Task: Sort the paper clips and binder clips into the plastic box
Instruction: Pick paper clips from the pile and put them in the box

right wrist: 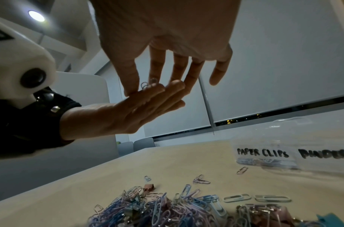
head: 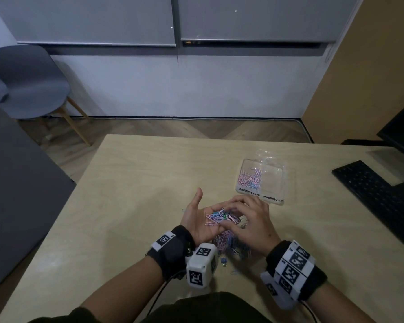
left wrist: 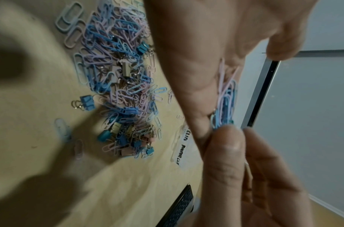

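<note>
My left hand (head: 200,216) lies palm up with straight fingers above the table and carries a small heap of pink and blue paper clips (head: 216,216) (left wrist: 225,98). My right hand (head: 233,213) reaches over that palm, and its thumb (left wrist: 223,150) and forefinger pinch at the clips. Below both hands a mixed pile of paper clips and binder clips (head: 229,244) (left wrist: 116,73) (right wrist: 167,210) lies on the table. The clear plastic box (head: 274,183) stands beyond at the right, labelled PAPER CLIPS (right wrist: 262,153) and BINDER. Its left compartment holds pink and blue paper clips (head: 250,179).
A blue binder clip (left wrist: 87,102) and stray paper clips lie around the pile. A black keyboard (head: 371,192) and a monitor edge (head: 401,134) sit at the right. A grey chair (head: 28,82) stands beyond the table's left corner.
</note>
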{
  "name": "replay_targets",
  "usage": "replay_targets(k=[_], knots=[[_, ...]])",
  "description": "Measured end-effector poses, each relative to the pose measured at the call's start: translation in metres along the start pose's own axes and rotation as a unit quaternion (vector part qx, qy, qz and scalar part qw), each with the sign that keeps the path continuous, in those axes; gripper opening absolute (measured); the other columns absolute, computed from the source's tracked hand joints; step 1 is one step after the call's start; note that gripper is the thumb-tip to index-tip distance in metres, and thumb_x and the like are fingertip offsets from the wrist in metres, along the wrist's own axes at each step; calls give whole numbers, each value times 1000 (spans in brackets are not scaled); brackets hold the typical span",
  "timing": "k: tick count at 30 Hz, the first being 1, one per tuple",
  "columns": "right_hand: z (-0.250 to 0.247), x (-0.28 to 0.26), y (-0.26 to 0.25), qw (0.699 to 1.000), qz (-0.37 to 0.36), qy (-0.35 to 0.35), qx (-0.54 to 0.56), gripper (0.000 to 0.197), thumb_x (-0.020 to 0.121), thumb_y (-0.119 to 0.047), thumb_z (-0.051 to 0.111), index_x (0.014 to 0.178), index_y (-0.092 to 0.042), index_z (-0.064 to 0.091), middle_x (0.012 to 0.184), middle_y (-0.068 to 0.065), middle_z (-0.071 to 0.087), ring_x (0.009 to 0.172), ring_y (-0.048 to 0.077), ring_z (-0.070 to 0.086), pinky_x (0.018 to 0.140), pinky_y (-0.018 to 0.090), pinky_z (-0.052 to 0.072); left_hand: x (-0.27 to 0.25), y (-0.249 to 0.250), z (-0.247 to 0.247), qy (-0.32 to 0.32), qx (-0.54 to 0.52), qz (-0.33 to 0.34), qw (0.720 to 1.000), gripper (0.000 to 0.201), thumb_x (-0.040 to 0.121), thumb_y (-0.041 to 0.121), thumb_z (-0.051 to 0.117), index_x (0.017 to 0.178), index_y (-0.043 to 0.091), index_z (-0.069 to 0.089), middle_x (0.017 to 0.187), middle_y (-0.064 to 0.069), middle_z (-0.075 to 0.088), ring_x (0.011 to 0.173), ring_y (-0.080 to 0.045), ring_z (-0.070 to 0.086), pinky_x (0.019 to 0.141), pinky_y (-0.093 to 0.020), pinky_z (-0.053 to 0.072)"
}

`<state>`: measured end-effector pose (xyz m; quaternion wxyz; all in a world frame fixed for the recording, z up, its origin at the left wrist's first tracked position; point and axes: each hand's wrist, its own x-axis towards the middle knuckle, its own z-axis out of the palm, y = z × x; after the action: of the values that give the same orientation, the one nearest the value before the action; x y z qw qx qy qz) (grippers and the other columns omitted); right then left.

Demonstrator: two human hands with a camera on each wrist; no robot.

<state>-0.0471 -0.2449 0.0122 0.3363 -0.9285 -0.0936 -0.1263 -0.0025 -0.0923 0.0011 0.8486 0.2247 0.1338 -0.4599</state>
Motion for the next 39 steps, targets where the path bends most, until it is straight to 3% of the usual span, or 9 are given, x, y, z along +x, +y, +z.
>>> replay_targets(k=[4,11,16,22,24,27,30,34,39], knots=[[2,-3,3,1000,-7,8,-14,30,67,-47,54,86,-27,66,99,-7,60,100,5,42,90,34,26,0,0,1,-2,-11,2,1000,95,84,70,27,110,-14,61,89,-26,69,73,-33,71,61,-35,60],[2,-3,3,1000,24,6,-10,39,78,-43,39,100,-27,67,102,-7,59,104,12,46,91,32,21,-1,-2,1,9,9,1,1000,97,82,74,26,112,-11,62,110,-27,65,93,-36,68,83,-43,55],[5,-4,2,1000,0,4,-28,27,76,-44,49,94,-34,67,103,-6,60,103,9,44,90,37,27,-3,-1,2,8,-6,9,1000,98,82,75,25,110,-11,64,109,-27,65,87,-34,70,74,-37,60],[8,-12,-3,998,-37,-46,-3,27,78,-47,49,99,-43,66,124,-7,56,114,4,34,99,40,21,-3,-1,5,11,-2,7,1000,99,81,77,23,101,-8,69,96,-28,68,76,-34,70,70,-39,60],[8,-12,-2,999,-18,-28,20,28,76,-44,51,98,-40,67,124,-5,56,114,7,39,101,43,25,-3,-2,5,10,-10,9,1000,99,82,76,23,101,-9,69,93,-29,68,74,-34,70,67,-37,60],[6,-9,0,999,16,20,42,31,75,-39,51,99,-30,68,120,-5,56,112,12,46,101,48,31,-1,0,4,19,-16,13,1000,99,81,76,25,110,-10,63,113,-29,63,91,-38,69,71,-39,60],[2,-5,0,998,33,32,48,34,76,-40,46,102,-31,66,117,-14,49,115,7,40,101,40,25,-2,0,5,25,-3,11,1000,99,83,76,23,107,-11,65,108,-28,65,88,-38,70,71,-41,60],[0,0,-5,999,36,1,29,29,78,-39,47,99,-36,67,120,-13,49,117,6,33,99,33,18,-1,-2,4,29,11,9,999,97,82,75,25,110,-9,63,103,-26,67,84,-34,70,77,-38,58],[-4,10,-19,992,5,-102,-71,26,83,-36,56,107,-34,66,136,-6,45,128,19,29,105,37,11,1,-5,5,38,22,6,999,98,82,76,22,124,-9,48,90,-21,69,70,-27,68,61,-28,59]])
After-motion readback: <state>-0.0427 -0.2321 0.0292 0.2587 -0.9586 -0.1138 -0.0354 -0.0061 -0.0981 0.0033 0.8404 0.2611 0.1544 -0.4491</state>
